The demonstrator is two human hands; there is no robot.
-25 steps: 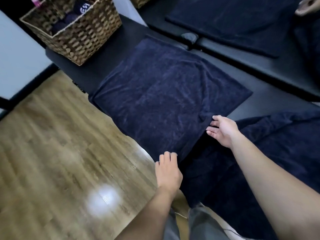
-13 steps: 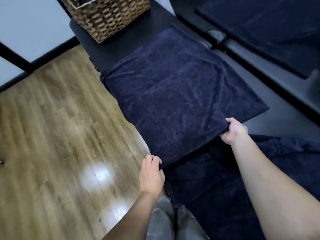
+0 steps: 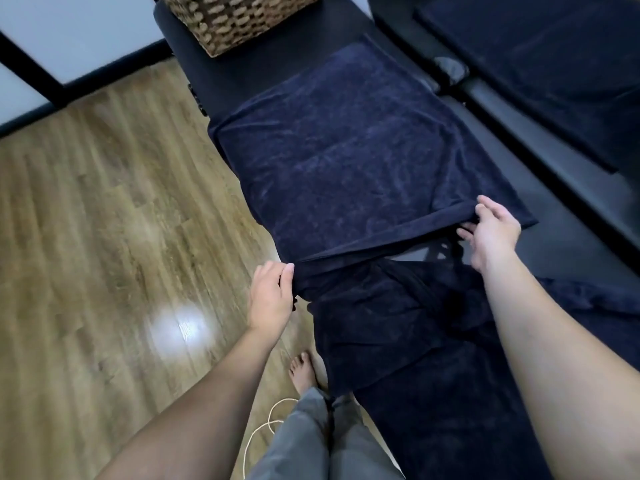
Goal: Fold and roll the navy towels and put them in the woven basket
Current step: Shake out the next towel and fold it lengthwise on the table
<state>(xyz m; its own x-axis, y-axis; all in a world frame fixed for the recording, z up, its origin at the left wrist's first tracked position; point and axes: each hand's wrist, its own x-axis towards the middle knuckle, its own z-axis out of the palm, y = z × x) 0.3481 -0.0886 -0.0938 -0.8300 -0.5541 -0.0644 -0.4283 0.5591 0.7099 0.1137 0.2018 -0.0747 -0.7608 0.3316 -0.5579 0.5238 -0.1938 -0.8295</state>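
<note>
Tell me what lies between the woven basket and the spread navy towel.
In the head view, only a bare strip of the black padded bench separates the woven basket from the spread navy towel.

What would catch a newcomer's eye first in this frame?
The big navy towel spread flat over the black bench fills the middle. At its near edge, the left hand pinches one corner and the right hand lifts the other. The woven basket sits at the bench's far end, with more navy towels heaped nearest the person.

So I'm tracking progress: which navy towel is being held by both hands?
The flat towel spread below the woven basket; left hand and right hand pinch its near edge. The others lie untouched.
</note>
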